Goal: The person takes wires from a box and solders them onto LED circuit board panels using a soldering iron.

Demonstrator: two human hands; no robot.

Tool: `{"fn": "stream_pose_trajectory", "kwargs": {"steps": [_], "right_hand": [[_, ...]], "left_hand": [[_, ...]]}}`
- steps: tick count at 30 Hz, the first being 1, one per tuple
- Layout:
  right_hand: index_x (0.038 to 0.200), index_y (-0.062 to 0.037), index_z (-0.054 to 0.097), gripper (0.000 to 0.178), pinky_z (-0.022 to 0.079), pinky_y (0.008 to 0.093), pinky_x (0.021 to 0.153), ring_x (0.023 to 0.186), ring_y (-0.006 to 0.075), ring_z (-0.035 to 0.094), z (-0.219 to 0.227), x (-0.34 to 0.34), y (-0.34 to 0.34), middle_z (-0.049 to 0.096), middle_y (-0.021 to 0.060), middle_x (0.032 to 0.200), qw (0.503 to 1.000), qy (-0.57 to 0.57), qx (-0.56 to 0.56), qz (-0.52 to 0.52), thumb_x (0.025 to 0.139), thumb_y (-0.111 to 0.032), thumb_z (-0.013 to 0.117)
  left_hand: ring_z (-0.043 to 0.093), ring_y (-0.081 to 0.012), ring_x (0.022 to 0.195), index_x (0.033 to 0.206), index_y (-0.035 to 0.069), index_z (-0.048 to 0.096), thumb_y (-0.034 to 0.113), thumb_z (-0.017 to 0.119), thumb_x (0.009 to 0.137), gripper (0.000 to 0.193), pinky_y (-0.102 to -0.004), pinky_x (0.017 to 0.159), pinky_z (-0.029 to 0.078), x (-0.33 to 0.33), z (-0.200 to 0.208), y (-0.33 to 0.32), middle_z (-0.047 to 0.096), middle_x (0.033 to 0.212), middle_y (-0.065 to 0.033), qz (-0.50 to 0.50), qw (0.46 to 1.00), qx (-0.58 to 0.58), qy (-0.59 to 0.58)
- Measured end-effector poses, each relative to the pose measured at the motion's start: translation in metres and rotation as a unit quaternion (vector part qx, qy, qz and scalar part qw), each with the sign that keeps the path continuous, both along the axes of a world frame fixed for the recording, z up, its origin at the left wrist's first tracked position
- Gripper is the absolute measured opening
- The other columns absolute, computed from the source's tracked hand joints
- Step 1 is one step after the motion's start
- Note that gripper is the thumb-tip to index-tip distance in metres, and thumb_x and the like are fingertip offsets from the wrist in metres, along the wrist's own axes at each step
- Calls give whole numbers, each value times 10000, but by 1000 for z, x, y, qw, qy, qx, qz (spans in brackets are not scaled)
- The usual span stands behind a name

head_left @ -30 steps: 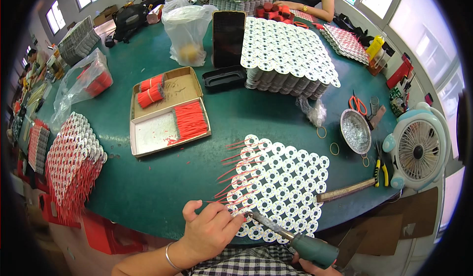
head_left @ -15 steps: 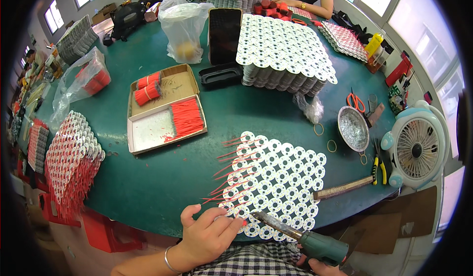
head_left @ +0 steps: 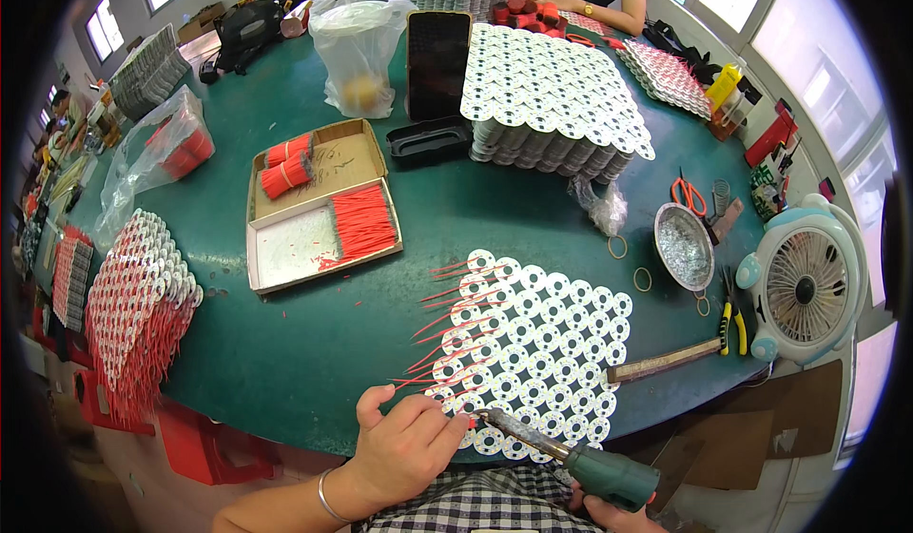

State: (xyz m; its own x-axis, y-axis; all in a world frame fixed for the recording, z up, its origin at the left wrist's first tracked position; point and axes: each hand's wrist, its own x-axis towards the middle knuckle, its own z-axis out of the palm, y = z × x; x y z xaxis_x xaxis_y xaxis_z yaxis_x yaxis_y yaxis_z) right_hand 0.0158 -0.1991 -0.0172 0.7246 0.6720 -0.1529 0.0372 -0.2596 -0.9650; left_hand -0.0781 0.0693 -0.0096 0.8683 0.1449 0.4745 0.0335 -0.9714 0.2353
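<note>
A panel of joined white ring-shaped circuit boards (head_left: 542, 348) lies on the green table before me. Thin red wires (head_left: 445, 329) stick out to the left from its left-hand boards. At the panel's near left corner, my left hand (head_left: 404, 443) is closed in a pinch on red wire, whose red end shows at the fingertips. From the lower right, my right hand (head_left: 613, 514), partly hidden, grips the green handle of a soldering iron (head_left: 609, 476). The iron's tip is at a board close beside my left fingertips; whether it touches cannot be made out.
An open carton (head_left: 276, 267) holds red wires. Stacked white panels (head_left: 552, 86) stand behind, near a phone (head_left: 437, 67). At left sits a wired stack (head_left: 138, 305). To the right are a wooden bar (head_left: 666, 360), metal bowl (head_left: 683, 248), pliers (head_left: 732, 324) and fan (head_left: 804, 286). Another person's arm (head_left: 618, 10) rests far back.
The soldering iron has moved slightly left, bringing its tip up to my left fingertips. My left hand keeps its pinch in nearly the same place. The whole view has shifted a little.
</note>
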Motion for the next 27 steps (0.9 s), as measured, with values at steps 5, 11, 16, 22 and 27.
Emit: {"fn": "stream_pose_trajectory", "kwargs": {"steps": [5, 11, 16, 22, 27], "right_hand": [[1055, 28, 544, 328, 482, 298, 575, 618, 161, 582, 3, 2, 1, 622, 96, 790, 1000, 16, 20, -1, 802, -155, 645], [1057, 25, 545, 340, 479, 300, 576, 618, 161, 579, 13, 5, 1, 621, 94, 784, 998, 38, 56, -3, 801, -172, 650], [1058, 23, 546, 347, 478, 301, 578, 617, 162, 577, 15, 5, 2, 620, 92, 780, 995, 54, 80, -3, 801, -184, 654], [1075, 19, 543, 376, 476, 306, 588, 631, 171, 580, 12, -1, -3, 618, 98, 814, 994, 75, 80, -17, 799, -207, 660], [1080, 20, 541, 380, 477, 309, 596, 646, 176, 584, 9, -1, -9, 619, 102, 852, 997, 61, 49, 5, 798, -205, 660]], "left_hand": [[526, -95, 707, 768, 144, 641, 138, 659, 668, 102, -417, 904, 215, 1, 0, 1, 476, 637, 53, -3, 1000, 0, 5], [526, -96, 706, 771, 144, 643, 137, 655, 667, 105, -417, 898, 222, 0, 2, 0, 487, 646, 53, -6, 1000, 10, 8], [518, -100, 700, 768, 163, 647, 141, 650, 663, 107, -414, 886, 234, 1, 4, 2, 494, 645, 63, -1, 1000, -4, 14], [502, -78, 717, 805, 182, 645, 180, 623, 710, 98, -391, 872, 236, -18, 15, -1, 497, 658, 88, 7, 999, 19, 36], [500, -73, 716, 795, 191, 639, 177, 621, 716, 82, -392, 854, 237, -24, 7, -4, 478, 646, 86, 11, 999, 23, 35]]}}
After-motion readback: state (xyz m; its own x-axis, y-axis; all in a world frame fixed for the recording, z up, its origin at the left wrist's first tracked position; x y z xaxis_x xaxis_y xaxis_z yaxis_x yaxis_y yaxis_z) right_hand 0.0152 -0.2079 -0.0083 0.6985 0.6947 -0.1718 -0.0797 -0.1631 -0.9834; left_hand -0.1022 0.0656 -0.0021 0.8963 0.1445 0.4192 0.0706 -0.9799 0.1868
